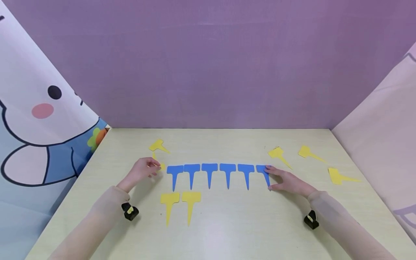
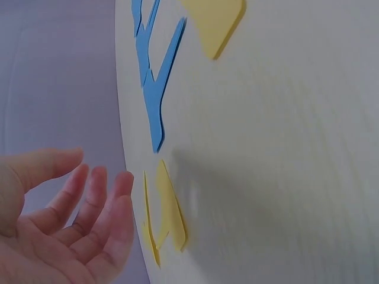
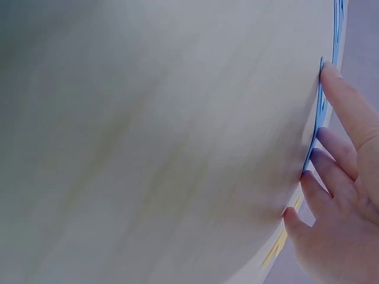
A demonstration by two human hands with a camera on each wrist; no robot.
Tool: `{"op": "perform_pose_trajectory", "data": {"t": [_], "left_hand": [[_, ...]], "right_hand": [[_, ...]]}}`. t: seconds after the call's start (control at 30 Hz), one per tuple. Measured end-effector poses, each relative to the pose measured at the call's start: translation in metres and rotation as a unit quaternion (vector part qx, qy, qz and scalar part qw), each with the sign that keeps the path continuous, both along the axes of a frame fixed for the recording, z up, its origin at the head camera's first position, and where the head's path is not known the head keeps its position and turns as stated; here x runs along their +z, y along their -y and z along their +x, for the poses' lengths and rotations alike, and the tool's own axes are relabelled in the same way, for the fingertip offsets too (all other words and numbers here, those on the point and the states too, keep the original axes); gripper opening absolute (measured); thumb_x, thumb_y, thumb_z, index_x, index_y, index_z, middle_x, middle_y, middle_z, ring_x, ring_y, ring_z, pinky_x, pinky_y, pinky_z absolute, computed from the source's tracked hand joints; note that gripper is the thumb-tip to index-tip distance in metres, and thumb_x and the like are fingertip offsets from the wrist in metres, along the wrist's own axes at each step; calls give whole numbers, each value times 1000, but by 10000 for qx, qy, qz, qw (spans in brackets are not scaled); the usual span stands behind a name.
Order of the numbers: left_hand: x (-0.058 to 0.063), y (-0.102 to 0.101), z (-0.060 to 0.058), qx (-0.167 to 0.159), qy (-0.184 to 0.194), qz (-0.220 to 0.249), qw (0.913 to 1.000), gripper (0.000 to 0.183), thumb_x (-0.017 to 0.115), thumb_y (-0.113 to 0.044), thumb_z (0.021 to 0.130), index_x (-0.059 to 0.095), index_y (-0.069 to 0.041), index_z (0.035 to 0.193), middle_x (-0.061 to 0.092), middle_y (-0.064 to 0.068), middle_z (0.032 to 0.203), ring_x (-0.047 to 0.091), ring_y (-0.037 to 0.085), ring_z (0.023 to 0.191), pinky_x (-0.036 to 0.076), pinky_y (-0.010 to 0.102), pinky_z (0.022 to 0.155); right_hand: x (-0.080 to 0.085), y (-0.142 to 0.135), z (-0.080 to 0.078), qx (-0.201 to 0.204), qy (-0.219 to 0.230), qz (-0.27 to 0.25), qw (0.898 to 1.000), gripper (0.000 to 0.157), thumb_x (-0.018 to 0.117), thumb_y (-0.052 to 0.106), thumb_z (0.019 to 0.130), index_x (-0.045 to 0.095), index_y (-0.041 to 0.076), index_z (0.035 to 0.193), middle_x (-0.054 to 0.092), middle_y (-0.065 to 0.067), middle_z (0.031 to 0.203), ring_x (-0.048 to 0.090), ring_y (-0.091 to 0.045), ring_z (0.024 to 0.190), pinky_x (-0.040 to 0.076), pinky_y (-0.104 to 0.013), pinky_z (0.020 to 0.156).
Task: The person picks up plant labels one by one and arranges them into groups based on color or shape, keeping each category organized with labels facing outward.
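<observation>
Several blue T-shaped plant labels (image 1: 209, 167) lie in a row across the table, stems toward the person. At the row's right end, the right hand (image 1: 287, 180) touches the last blue label (image 1: 261, 168), fingers at its head and thumb by its stem tip. In the right wrist view, the spread fingers (image 3: 340, 100) rest along that label's edge. Past the row's left end, the left hand (image 1: 144, 170) is held above the table, fingers relaxed and holding nothing. It partly covers a yellow T-shaped label (image 1: 163, 166); the left wrist view shows yellow labels (image 2: 172, 207) beside its fingertips.
Two yellow labels (image 1: 189, 196) lie side by side below the blue row, stems toward the person. Another yellow label (image 1: 158, 145) is at the back left. Tilted yellow labels (image 1: 276, 152) are scattered at the right. A purple backdrop (image 1: 214, 72) stands behind the table (image 1: 227, 231).
</observation>
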State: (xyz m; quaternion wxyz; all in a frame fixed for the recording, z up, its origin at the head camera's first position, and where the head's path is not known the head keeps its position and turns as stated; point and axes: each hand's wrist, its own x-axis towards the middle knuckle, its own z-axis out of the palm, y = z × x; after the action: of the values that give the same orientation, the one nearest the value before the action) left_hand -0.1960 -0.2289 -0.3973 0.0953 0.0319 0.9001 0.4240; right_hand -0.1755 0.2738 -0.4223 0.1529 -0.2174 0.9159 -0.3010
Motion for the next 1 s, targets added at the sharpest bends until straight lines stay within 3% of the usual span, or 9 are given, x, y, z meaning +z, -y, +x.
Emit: {"op": "perform_pose_trajectory", "data": {"t": [0.23, 0.5, 1.0], "left_hand": [[2, 4, -12, 287, 198, -112, 9993, 22, 57, -11, 85, 57, 5, 100, 60, 18, 89, 60, 20, 69, 50, 28, 60], [2, 8, -22, 515, 131, 63, 9986, 23, 55, -11, 86, 55, 7, 101, 58, 24, 94, 60, 31, 78, 51, 30, 65], [-1, 18, -43, 805, -17, 66, 9967, 28, 55, -12, 86, 53, 8, 106, 57, 21, 96, 57, 33, 85, 49, 29, 67]], "right_hand": [[0, 0, 0, -20, 73, 18, 10000, 71, 66, 29, 78, 34, 0, 134, 20, -20, 143, 13, -42, 129, 13, -59, 100], [0, -1, -1, -27, 85, 91, 9999, 71, 66, 29, 78, 34, 0, 134, 20, -21, 143, 13, -42, 129, 11, -60, 100], [-1, 0, -3, -47, 81, 82, 9999, 71, 67, 27, 77, 34, -2, 134, 20, -22, 142, 13, -42, 129, 11, -59, 101]]}}
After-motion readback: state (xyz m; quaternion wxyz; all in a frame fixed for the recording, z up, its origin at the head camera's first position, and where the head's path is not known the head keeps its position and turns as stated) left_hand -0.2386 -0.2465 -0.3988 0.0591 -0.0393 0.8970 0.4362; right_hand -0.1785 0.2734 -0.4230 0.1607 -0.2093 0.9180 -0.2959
